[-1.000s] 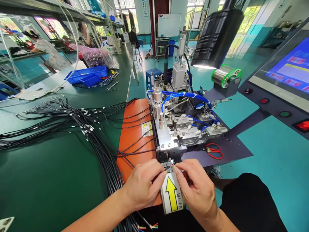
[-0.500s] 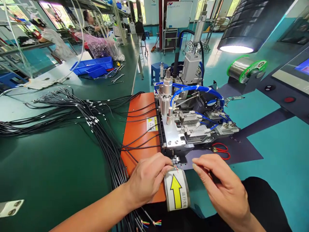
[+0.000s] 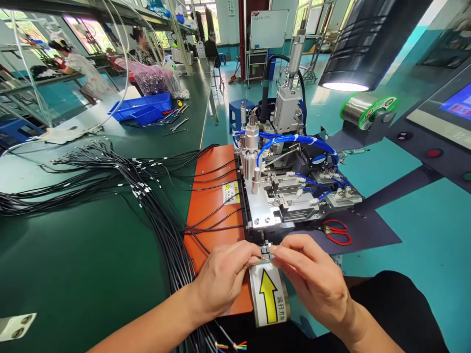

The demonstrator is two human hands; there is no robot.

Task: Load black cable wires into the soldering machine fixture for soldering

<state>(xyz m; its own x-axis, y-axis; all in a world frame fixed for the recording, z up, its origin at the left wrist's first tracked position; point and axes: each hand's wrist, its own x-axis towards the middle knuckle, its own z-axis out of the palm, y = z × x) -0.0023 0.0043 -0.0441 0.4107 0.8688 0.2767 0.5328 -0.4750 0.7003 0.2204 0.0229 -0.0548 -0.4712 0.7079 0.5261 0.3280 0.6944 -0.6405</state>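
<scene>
My left hand (image 3: 225, 277) is closed in a pinch on a cable end (image 3: 261, 258) with thin coloured wires, just above the white label with a yellow arrow (image 3: 269, 299). Opposite it, my right hand (image 3: 317, 282) pinches at the tips of those wires; its fingertips partly hide them. Directly behind the fingers sits a small metal fixture (image 3: 265, 248) at the front of the machine (image 3: 290, 191). Several black cables lie across the orange cover (image 3: 209, 196) to the left, their ends at the machine's edge.
A large bundle of black cables (image 3: 154, 215) covers part of the green table (image 3: 91, 260). Red-handled scissors (image 3: 336, 231) lie on the dark plate at right. A solder spool (image 3: 368, 109), a lamp (image 3: 368, 44) and blue trays (image 3: 143, 108) stand farther off. Two people are at the far left.
My right hand has moved left to the wire ends beside my left hand; before, it was apart from them. My left hand keeps its pinch in nearly the same place.
</scene>
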